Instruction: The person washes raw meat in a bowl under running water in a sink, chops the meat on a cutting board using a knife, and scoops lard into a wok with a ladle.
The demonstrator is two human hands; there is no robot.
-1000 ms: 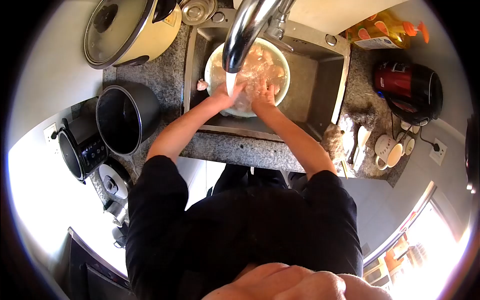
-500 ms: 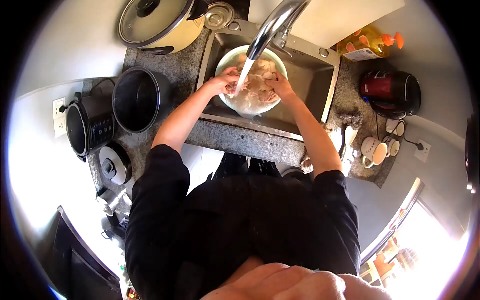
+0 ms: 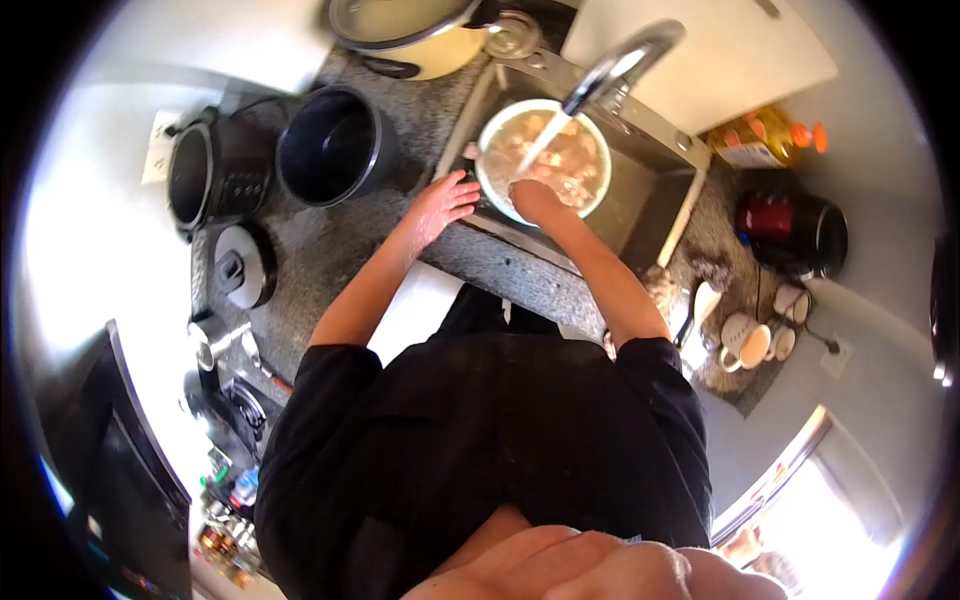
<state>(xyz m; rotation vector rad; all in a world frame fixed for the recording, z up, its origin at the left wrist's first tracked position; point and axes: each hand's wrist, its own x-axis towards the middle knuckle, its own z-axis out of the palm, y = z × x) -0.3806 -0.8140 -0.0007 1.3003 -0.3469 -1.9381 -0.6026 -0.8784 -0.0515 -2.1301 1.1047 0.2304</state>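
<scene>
A pale bowl (image 3: 606, 168) of cloudy water stands in the sink (image 3: 640, 205), holding several pale pink pieces of raw meat (image 3: 570, 160). Water runs into it from the chrome faucet (image 3: 610, 75). My right hand (image 3: 535, 203) is at the bowl's near side; its fingertips dip into the water and are hidden. Wet and empty, my left hand (image 3: 443, 207) hovers by the sink's left front edge with fingers spread. A small pinkish piece (image 3: 470, 151) shows just outside the bowl's left rim.
Left of the sink are a black inner pot (image 3: 335, 145), a cooker (image 3: 205, 175) and a lid (image 3: 243, 264). A cream pot (image 3: 430, 45) stands behind. At right are a soap bottle (image 3: 755, 140), a red-black kettle (image 3: 790, 232) and several cups (image 3: 745, 340).
My left hand has come out of the bowl to the left and opened. My right hand has shifted to the bowl's near side. The view has turned, and the meat now shows more fully.
</scene>
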